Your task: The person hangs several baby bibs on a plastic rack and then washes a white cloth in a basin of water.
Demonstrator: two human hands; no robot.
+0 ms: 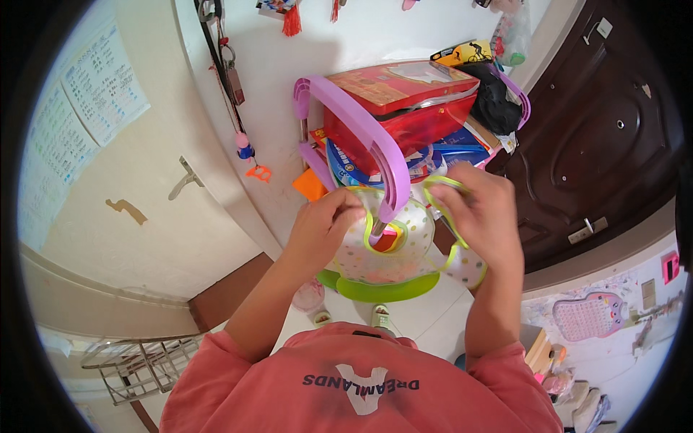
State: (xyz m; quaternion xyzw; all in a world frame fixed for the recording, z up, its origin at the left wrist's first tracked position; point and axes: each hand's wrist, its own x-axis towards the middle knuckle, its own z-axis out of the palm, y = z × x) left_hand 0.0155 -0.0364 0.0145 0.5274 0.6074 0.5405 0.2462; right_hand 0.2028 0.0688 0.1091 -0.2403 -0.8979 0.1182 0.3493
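A white dotted bib with lime-green edging hangs in front of a purple plastic shelf frame. My left hand pinches the bib's edge at the left of its neck opening. My right hand grips a strap-like part with the same green edging, on the right side. The end of the purple bar and a metal tube show at the bib's neck opening. A green plastic tray lies below the bib. The fingertips of both hands are partly hidden.
On the shelf sit a red box, blue packages and a black cloth bag. Keys hang on the wall at left, beside a pale door. A dark brown door stands at right, a metal rack at lower left.
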